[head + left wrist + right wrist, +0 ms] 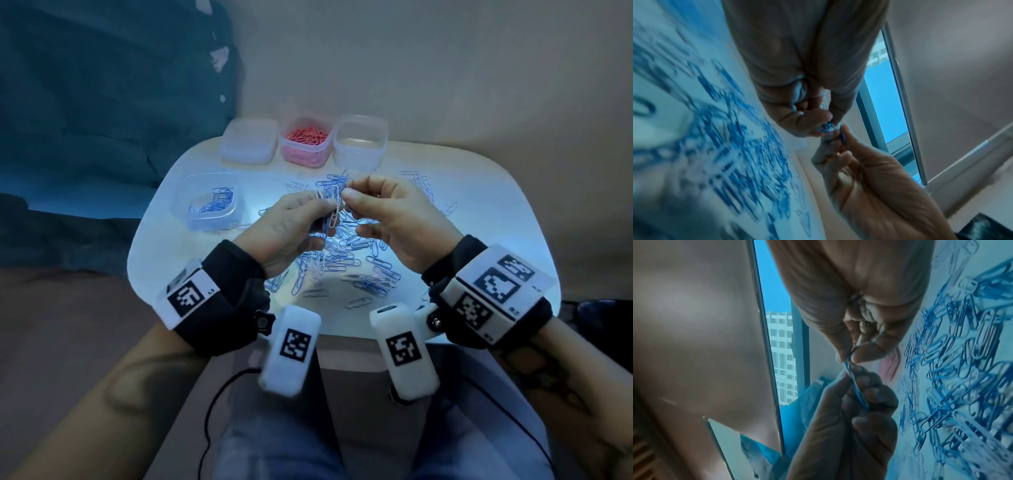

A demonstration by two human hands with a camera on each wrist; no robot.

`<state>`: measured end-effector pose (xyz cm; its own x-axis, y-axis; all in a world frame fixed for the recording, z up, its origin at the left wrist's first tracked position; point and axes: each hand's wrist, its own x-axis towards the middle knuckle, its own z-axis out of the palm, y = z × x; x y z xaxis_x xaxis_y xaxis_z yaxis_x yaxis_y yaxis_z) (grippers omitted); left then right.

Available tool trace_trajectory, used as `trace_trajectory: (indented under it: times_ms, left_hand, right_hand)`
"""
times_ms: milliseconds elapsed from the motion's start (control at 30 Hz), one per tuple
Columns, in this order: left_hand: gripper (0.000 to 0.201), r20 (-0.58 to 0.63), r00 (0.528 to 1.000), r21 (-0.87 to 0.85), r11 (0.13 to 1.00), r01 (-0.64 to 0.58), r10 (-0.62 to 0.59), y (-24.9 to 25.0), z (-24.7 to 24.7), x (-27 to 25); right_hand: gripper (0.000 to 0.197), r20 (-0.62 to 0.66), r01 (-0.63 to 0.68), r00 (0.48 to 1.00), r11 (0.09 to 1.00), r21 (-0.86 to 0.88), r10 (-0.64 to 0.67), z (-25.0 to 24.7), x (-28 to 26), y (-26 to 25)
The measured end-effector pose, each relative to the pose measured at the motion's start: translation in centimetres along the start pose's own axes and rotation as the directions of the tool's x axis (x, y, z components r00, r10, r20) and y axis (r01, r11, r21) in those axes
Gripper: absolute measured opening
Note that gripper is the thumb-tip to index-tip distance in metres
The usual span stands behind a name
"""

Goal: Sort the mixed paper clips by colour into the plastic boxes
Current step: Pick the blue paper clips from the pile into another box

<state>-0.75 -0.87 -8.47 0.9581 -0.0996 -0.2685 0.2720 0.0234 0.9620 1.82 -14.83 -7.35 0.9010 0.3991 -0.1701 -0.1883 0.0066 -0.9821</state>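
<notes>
Both hands are raised over a loose pile of blue and white paper clips (pixel 342 253) on the white table (pixel 496 205). My left hand (pixel 325 207) pinches a small tangle of blue and white clips (pixel 335 209). My right hand (pixel 347 192) pinches the top of the same tangle from the other side. In the left wrist view, the left hand (pixel 818 123) and right hand (pixel 840 138) meet on the blue clips (pixel 826 128). In the right wrist view, the right hand (pixel 849 356) and left hand (pixel 859 386) grip a blue clip (pixel 858 391).
A clear box with blue clips (pixel 210 202) stands at the table's left. Along the far edge stand a frosted box (pixel 248 140), a box of pink clips (pixel 305 140) and a clear box (pixel 359 142). Clips also lie scattered at the right (pixel 421 188).
</notes>
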Motion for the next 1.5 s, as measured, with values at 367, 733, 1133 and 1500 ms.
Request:
trace_trajectory:
  times_ms: [367, 733, 1133, 1500]
  left_hand:
    - [0.032, 0.023, 0.988, -0.550, 0.824, 0.139, -0.151, -1.3, 3.0, 1.2]
    - [0.035, 0.176, 0.943, -0.837, 0.461, 0.294, -0.282, -1.7, 2.5, 2.1]
    - [0.041, 0.013, 0.989, -0.984, 0.176, 0.040, -0.151, -1.9, 3.0, 1.4]
    - [0.051, -0.032, 0.996, -0.972, 0.234, -0.013, -0.078, -2.0, 2.4, 0.7]
  right_hand:
    - [0.009, -0.173, 0.097, 0.977, 0.978, -0.183, -0.129, 0.5, 0.1, 0.9]
    - [0.027, -0.115, 0.157, 0.961, 0.838, -0.523, -0.252, -0.2, 0.7, -0.4]
    - [0.013, 0.044, 0.099, 0.994, 0.603, -0.792, -0.104, 0.3, -1.8, 0.3]
    - [0.008, 0.034, 0.204, 0.960, 0.605, -0.769, -0.279, -0.1, -0.7, -2.0]
